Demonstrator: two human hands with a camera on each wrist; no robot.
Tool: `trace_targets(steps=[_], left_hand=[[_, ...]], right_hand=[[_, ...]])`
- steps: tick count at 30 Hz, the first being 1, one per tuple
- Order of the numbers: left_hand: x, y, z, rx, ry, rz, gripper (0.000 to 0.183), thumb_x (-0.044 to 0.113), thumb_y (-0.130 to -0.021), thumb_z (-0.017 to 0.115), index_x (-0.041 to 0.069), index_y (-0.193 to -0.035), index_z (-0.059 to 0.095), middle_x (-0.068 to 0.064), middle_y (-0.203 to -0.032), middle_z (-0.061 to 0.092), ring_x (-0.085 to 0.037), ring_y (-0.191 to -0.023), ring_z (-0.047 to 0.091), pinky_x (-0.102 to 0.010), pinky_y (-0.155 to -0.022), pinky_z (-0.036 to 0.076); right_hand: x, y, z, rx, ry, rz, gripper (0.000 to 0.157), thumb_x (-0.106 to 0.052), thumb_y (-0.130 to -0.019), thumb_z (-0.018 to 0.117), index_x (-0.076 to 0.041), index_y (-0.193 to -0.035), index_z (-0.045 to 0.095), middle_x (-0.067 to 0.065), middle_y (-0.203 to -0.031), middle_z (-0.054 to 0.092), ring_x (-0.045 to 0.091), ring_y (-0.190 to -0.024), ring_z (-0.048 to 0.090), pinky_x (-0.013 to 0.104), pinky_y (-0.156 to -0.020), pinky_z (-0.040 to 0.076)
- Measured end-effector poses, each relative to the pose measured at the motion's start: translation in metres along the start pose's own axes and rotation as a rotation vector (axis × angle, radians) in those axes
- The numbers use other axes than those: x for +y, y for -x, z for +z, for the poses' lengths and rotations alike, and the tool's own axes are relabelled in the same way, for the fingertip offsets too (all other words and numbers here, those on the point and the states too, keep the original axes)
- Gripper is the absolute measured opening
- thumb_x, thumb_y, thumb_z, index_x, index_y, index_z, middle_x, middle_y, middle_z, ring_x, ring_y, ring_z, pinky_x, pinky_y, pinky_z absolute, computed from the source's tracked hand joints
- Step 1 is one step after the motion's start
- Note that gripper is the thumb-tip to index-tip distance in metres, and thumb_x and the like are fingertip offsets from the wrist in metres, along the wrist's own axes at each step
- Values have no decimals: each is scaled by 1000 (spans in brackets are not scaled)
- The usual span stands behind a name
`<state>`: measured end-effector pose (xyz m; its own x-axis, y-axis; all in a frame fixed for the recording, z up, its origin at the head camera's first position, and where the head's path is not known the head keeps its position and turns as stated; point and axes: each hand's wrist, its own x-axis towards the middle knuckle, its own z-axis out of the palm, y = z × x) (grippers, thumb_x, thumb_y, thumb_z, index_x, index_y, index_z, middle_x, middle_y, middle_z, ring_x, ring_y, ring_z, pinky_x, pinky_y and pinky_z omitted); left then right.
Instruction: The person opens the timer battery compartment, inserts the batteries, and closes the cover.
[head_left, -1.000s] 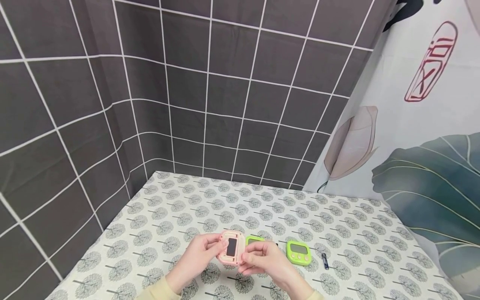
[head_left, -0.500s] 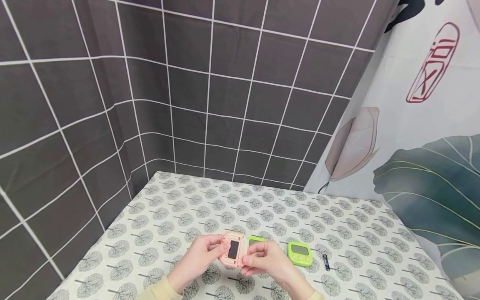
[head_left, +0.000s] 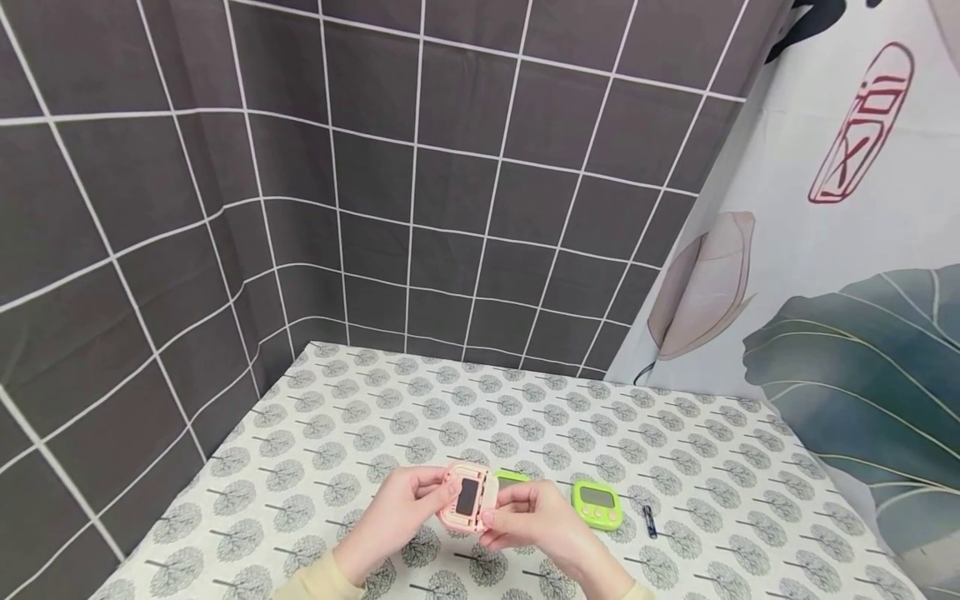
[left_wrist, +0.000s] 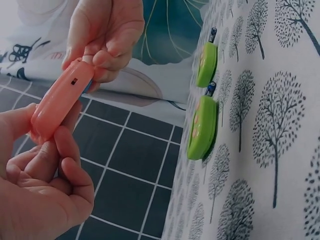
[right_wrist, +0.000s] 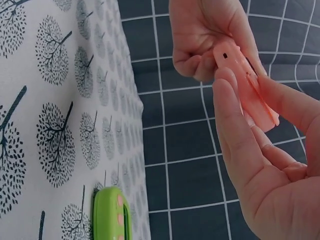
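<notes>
Two hands, one pink timer [head_left: 456,523] raised between them above a tree-patterned cloth [head_left: 300,500].
From left to right: the left hand [head_left: 401,510] pinches the timer's left edge, thumb on its back; a dark panel [head_left: 468,497] fills the middle of that back, with a narrow slot [head_left: 482,492] beside it, its contents too small to tell; a partly hidden green timer [head_left: 512,477]; the right hand [head_left: 536,523], pinching the pink timer's right edge; a second green timer [head_left: 597,506]; a battery [head_left: 649,522] near it on the cloth.
</notes>
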<state>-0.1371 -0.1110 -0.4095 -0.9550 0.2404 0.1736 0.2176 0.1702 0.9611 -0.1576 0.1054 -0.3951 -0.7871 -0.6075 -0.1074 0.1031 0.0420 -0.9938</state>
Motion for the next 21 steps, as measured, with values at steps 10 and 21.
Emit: trace_targets(steps=[10, 21], left_hand=[[1, 0, 2, -12, 12, -18, 33, 22, -92, 61, -4, -113, 64, -17, -97, 71, -23, -85, 70, -21, -78, 52], [4, 2, 4, -22, -3, 18, 31, 20, -92, 61, -4, -110, 65, -16, -96, 71, -11, -83, 70, -21, -75, 53]], right_hand=[[0, 0, -1, 24, 27, 31, 28, -9, -83, 70, 14, -98, 61, 21, -83, 70, 18, -70, 69, 37, -70, 57], [-3, 0, -1, 24, 63, 47, 26, -8, -83, 70, 13, -94, 61, 22, -81, 70, 19, -68, 69, 38, -67, 57]])
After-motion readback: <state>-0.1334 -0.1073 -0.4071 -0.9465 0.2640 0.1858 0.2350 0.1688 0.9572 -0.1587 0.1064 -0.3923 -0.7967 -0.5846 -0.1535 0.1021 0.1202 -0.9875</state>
